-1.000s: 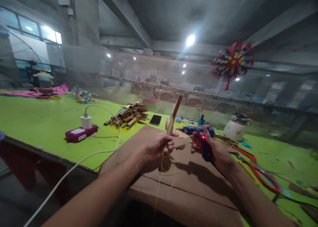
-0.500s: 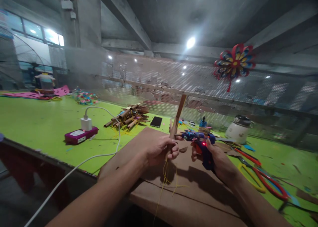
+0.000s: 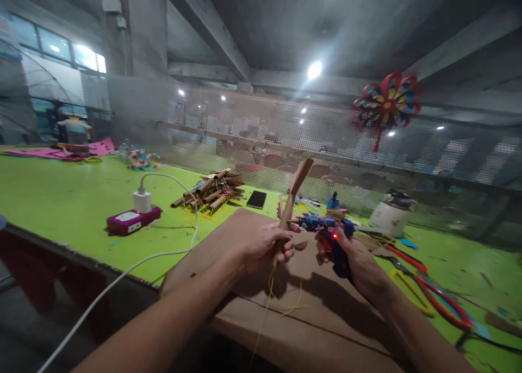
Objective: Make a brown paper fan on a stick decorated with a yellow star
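Note:
My left hand (image 3: 274, 242) is closed round a brown paper piece (image 3: 300, 176) that rises upright and leans to the right. Yellow string (image 3: 271, 286) hangs below that fist. In my right hand (image 3: 350, 253) is a blue hot glue gun (image 3: 322, 224), its red light lit and a glue stick (image 3: 369, 229) poking from the back. The gun's nozzle points left, close against the paper piece; whether it touches, I cannot tell. Under both hands lies a sheet of brown cardboard (image 3: 228, 242).
Rolled brown tubes with yellow string (image 3: 216, 191) are heaped behind, near a black phone (image 3: 256, 199). At left, a purple power strip (image 3: 134, 219) carries a white charger (image 3: 142, 202) and cable. Red-handled scissors (image 3: 442, 302) and a white jar (image 3: 390, 214) stand right on the green table (image 3: 73, 193).
The paper piece has turned in my left hand, showing a broader face and leaning more to the right. The string has swung slightly right; the glue gun stays nearly in place.

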Demonstrator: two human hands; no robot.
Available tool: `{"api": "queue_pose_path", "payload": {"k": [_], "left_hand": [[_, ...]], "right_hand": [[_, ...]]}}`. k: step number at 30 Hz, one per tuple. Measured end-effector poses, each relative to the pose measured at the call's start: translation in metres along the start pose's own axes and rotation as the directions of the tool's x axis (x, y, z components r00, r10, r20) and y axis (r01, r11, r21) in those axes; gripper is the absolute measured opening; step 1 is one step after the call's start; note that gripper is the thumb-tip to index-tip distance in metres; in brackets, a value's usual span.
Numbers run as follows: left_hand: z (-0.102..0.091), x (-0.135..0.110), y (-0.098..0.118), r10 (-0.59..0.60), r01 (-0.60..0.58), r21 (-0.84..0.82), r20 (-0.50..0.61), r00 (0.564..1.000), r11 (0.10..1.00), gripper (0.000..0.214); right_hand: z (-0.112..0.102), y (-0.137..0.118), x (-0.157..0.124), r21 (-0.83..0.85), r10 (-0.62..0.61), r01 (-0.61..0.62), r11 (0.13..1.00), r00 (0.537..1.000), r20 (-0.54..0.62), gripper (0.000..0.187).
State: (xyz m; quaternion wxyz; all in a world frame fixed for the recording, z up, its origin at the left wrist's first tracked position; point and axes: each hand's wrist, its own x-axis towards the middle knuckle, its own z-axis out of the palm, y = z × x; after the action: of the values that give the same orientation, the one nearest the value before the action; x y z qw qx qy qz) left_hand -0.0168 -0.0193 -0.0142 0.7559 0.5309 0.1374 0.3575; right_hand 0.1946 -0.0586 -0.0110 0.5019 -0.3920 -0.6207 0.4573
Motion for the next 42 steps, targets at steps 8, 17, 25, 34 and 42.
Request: {"api": "queue_pose_path", "payload": {"k": [8, 17, 25, 34, 42], "left_hand": [[0.0006, 0.0005, -0.0002, -0.003, 0.003, -0.001, -0.014, 1.000, 1.000, 0.019], [-0.0010, 0.0009, -0.0006, -0.003, 0.003, -0.021, -0.003, 1.000, 1.000, 0.020], [-0.0012, 0.0012, -0.0008, -0.007, 0.007, -0.019, -0.016, 1.000, 1.000, 0.021], [-0.0028, 0.0017, -0.0015, -0.004, 0.005, -0.029, 0.018, 1.000, 1.000, 0.021], [-0.0005, 0.0017, 0.0001, -0.031, 0.031, -0.010, 0.003, 1.000, 0.999, 0.022]], "right_hand": [[-0.0003, 0.0022, 0.0007, -0.025, -0.049, 0.049, 0.998, 0.999, 0.020, 0.046], [-0.0005, 0.0037, 0.0013, 0.071, -0.038, 0.036, 0.997, 0.999, 0.027, 0.040], [-0.0003, 0.0049, 0.0016, 0.132, -0.032, 0.027, 0.991, 0.999, 0.036, 0.039], [0.0007, 0.0049, 0.0021, 0.127, -0.040, 0.035, 0.991, 0.999, 0.038, 0.039], [-0.0001, 0.0031, 0.0009, 0.130, -0.051, 0.046, 0.990, 0.998, 0.038, 0.038]]}}
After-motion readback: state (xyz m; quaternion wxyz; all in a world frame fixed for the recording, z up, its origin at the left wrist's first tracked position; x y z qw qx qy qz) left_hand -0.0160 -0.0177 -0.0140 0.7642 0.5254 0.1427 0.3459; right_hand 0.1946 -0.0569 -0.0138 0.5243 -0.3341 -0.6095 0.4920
